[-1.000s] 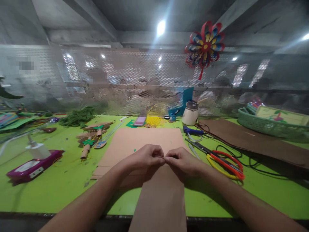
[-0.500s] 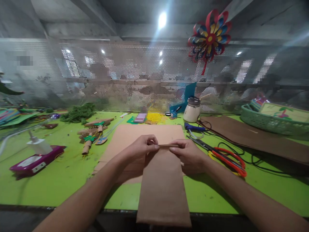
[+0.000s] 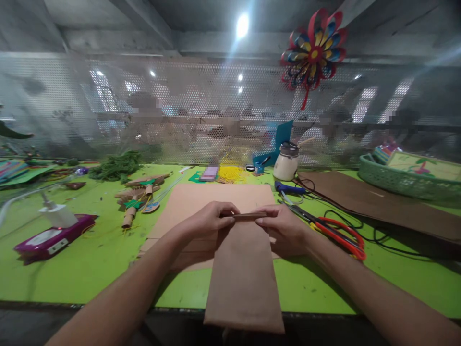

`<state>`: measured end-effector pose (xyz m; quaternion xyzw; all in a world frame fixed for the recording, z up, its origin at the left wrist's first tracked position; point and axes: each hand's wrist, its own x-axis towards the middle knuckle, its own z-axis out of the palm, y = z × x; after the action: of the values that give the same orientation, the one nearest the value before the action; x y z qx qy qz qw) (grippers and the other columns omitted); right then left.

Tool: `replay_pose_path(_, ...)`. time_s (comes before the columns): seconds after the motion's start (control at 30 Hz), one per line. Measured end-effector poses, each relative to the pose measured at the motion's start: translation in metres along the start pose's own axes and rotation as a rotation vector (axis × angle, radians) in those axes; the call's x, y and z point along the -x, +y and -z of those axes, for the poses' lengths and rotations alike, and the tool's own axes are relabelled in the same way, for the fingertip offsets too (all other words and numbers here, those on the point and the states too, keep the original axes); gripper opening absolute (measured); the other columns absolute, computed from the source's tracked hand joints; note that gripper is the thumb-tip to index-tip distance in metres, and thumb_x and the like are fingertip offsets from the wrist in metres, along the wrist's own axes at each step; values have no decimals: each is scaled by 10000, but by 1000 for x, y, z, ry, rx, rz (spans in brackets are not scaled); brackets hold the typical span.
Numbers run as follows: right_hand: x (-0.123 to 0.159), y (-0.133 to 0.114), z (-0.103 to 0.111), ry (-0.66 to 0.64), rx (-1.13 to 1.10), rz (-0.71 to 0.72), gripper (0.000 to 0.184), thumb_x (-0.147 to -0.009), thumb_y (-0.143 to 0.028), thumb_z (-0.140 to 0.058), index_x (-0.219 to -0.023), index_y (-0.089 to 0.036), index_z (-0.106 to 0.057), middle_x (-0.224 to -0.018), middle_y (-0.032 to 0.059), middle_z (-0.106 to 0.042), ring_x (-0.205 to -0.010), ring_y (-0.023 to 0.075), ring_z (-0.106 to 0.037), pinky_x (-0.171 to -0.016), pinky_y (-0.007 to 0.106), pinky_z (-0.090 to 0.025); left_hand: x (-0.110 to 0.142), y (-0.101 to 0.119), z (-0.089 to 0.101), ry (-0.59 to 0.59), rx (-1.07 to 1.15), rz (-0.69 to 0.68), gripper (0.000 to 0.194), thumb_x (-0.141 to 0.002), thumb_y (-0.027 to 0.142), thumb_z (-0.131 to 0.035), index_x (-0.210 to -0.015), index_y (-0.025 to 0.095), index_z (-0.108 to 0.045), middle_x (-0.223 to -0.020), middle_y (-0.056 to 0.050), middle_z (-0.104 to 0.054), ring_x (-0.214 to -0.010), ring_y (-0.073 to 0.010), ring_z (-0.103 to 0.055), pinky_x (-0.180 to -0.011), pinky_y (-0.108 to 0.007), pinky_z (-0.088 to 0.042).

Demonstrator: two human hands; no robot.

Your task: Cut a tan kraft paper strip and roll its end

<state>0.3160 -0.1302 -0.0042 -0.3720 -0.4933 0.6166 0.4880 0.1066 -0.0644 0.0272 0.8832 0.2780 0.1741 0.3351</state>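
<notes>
A long strip of brown paper (image 3: 245, 274) hangs toward me over the front edge of the green table, its far end folded into a narrow band. My left hand (image 3: 216, 221) pinches the left end of that fold between thumb and fingers. At the right end, my right hand (image 3: 283, 226) grips the same fold. Beneath both hands lie large light-brown paper sheets (image 3: 190, 199), stacked on the table. Scissors with red handles (image 3: 345, 235) rest to the right of my right hand.
A blue-handled tool (image 3: 290, 189) and a cream jar (image 3: 286, 166) stand behind the scissors. Dark brown sheets (image 3: 360, 197) and a green basket (image 3: 406, 185) are at right. On the left are a purple power strip (image 3: 55, 238), small paper figures (image 3: 131, 211) and green yarn (image 3: 117, 166).
The folded band at the strip's far end looks a little thicker and turned more toward me. Both hands stay in nearly the same place, and the view has shifted slightly.
</notes>
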Motion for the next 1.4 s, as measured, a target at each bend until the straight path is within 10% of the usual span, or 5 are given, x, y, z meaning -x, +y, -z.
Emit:
replay_pose_path(0.83,-4,18,-14,105,216,77,254,-716,-262,-610,-922,-132,-683,-343,-77,-387,-293,55,-288,-309,190,-176,-1,4,-5,-165,306,121,264,-764,351,-566,-751,97,-636,-639,4,-502,-605,-98,-412,-575,-212,-324)
replay_pose_path(1.1,-1,10,-9,60,37,-7,364,-610,-126,-657,-967,-194,-661,-811,31,-636,-653,123,-539,-541,232,-397,2,10,-18,-100,460,144,314,-743,414,-594,-736,101,-624,-622,12,-462,-603,-96,-374,-555,-209,-286)
replay_pose_path(1.4,1,1,-10,59,-1,-137,300,-684,-305,-697,-963,-212,-638,-776,14,-589,-647,112,-495,-577,259,-405,2,12,-15,-100,276,153,349,-769,425,-554,-796,93,-658,-658,-7,-551,-601,-101,-413,-562,-213,-311)
